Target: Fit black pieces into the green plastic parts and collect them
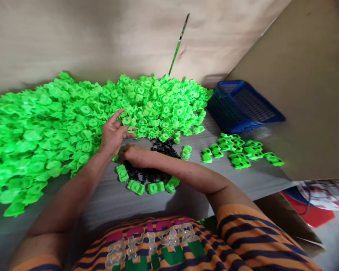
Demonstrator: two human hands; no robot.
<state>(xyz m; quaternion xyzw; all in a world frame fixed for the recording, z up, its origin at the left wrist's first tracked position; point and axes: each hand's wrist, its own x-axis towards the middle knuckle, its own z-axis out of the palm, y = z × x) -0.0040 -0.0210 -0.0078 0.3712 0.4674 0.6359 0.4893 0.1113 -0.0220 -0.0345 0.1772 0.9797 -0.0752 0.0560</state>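
Observation:
A huge heap of bright green plastic parts [73,120] covers the left and back of the grey table [113,199]. My left hand [113,133] is raised at the heap's edge and pinches one green part [126,120] between thumb and fingers. My right hand [134,154] reaches across, fingers curled down onto a small pile of black pieces [155,160]; what it holds is hidden. Several green parts [147,186] lie in an arc in front of the black pile.
A group of green parts with black inserts [240,152] lies at the right. A blue plastic basket [243,105] stands behind them. Plywood boards wall the back and right. A thin green-tipped rod [178,43] leans on the back board.

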